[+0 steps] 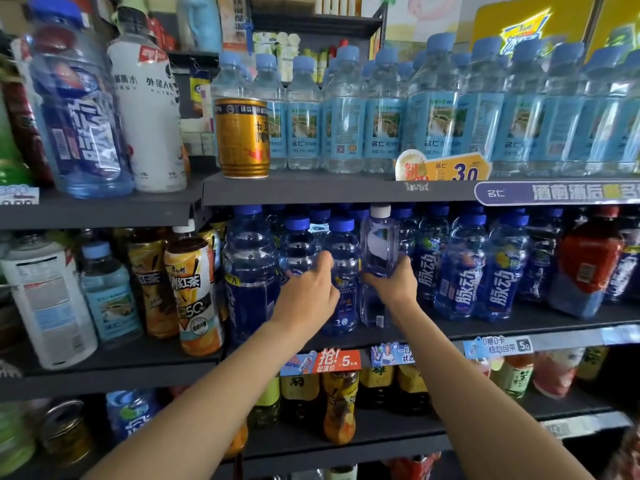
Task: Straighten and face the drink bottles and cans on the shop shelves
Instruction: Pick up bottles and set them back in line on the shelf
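Two hands: both reached to the middle shelf [485, 329], side by side among the blue bottles.
Left hand [306, 296]: its fingers curled around a blue-capped bottle [343, 271] standing upright near the shelf's front edge.
Right hand [394, 280]: it gripped a white-capped clear bottle [379, 251] low on its body; that bottle stood upright just beside the blue-capped one, touching or nearly touching it.
Middle shelf: dark grey board, with more blue sports-drink bottles [464, 271] packed to the right and iced-tea bottles [194, 289] to the left.
Top shelf [311, 188]: a row of pale-blue water bottles [433, 109] filled it, and a gold can [242, 138] stood at its left end, right at the edge.
Left bay: a large blue bottle [79, 105] and a white bottle [149, 109] stood tilted on a slightly lower board.
Shelf edges: price tags [322, 363] hung from the middle shelf's front, and a yellow one [457, 168] stood on the top shelf.
Bottom shelf: dark tea bottles [341, 407] stood in shadow.
Room: yellow poster [526, 26] behind, upper right.
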Motion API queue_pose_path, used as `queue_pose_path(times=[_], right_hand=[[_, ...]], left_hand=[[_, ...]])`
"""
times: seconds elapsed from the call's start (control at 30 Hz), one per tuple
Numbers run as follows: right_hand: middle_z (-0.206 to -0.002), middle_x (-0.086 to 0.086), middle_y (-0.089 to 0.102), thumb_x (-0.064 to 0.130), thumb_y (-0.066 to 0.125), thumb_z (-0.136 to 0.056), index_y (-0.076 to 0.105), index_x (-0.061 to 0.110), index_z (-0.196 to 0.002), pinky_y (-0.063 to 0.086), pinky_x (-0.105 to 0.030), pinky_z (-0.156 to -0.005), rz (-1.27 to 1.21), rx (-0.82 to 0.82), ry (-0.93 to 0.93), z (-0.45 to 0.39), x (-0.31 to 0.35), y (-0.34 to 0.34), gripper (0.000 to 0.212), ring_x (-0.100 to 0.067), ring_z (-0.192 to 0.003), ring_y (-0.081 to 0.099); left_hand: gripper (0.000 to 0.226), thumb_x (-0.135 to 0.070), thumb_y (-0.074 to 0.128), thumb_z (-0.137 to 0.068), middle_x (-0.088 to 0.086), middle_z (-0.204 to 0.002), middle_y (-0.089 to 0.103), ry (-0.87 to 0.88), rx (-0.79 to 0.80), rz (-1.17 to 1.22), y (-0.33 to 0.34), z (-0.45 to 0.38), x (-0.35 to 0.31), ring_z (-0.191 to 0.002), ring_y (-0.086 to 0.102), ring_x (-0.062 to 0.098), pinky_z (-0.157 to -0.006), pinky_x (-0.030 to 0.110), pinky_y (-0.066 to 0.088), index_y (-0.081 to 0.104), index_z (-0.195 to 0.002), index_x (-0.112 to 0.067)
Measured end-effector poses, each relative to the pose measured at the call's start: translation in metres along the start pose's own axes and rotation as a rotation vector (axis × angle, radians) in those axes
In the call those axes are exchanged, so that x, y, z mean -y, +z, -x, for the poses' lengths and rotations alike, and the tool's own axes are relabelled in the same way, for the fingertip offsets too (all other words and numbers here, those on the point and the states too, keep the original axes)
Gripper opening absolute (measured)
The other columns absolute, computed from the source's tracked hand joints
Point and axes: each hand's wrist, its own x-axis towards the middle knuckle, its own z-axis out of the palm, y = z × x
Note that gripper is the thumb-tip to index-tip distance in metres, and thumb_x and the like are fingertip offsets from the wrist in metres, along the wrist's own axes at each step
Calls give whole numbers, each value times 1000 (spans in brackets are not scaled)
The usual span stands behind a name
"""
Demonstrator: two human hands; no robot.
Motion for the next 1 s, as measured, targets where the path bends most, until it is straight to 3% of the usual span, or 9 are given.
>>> queue_pose_path(times=[0.13, 0.23, 0.37, 0.53, 0.7, 0.83, 0.9, 1.0], right_hand=[[-110, -10, 51, 13, 79, -73, 43, 9, -106, 38, -28, -76, -59, -165, -125, 33, -3, -9, 50, -25, -99, 53], [-106, -6, 45, 16, 80, -72, 43, 3, -112, 36, -27, -78, -33, -286, -247, 66, -5, -18, 57, -22, -97, 48], [-97, -2, 40, 20, 84, -65, 44, 6, -104, 40, -31, -76, -42, -385, -449, 99, 19, -26, 58, -25, -93, 48], [-90, -3, 45, 48, 77, -65, 39, 24, -94, 38, -15, -66, -220, -337, -694, 135, 100, -9, 54, -15, -77, 45], [-87, -5, 46, 41, 75, -71, 39, 22, -89, 40, -19, -65, -381, -264, -820, 170, 198, 44, 45, -15, -76, 47], [-84, -6, 54, 39, 76, -72, 44, 17, -88, 44, -21, -64, -509, -198, -802, 192, 253, 96, 42, -13, -73, 53], [-82, 0, 54, 33, 78, -74, 45, 14, -89, 41, -14, -63, -539, -179, -789, 204, 270, 122, 40, -6, -71, 52], [-79, -6, 50, 35, 77, -74, 44, 14, -83, 38, -15, -60, -533, -190, -799, 215, 283, 152, 40, -10, -68, 47]], left_hand=[[29, -11, 41, -95, 7, -98, 63, 119, -15, 87, 1, 8, -6, -73, 63, 21, -58, 31, 52, 36, -123, -9], [35, -7, 46, -92, 11, -114, 58, 245, -93, 172, -5, 16, -12, -101, 60, 22, -78, 34, 54, 42, -126, -3], [28, -9, 48, -88, 11, -101, 60, 331, -275, 267, -25, 17, -12, -93, 61, 22, -75, 32, 55, 51, -114, -1], [27, -20, 37, -91, 9, -92, 60, 336, -447, 431, -79, 28, 10, -81, 57, 16, -68, 22, 47, 51, -105, -3], [35, -24, 35, -91, 12, -98, 60, 209, -621, 495, -158, 45, 70, -88, 57, 21, -77, 17, 38, 51, -111, -1], [44, -27, 36, -87, 10, -112, 55, 242, -588, 400, -211, 66, 130, -102, 53, 20, -87, 25, 43, 48, -121, -2], [50, -31, 39, -86, 7, -121, 52, 253, -536, 367, -228, 79, 161, -112, 48, 14, -93, 22, 40, 42, -129, -5], [58, -35, 44, -84, 7, -127, 48, 266, -475, 329, -241, 91, 192, -116, 44, 12, -96, 14, 34, 37, -134, -6]])
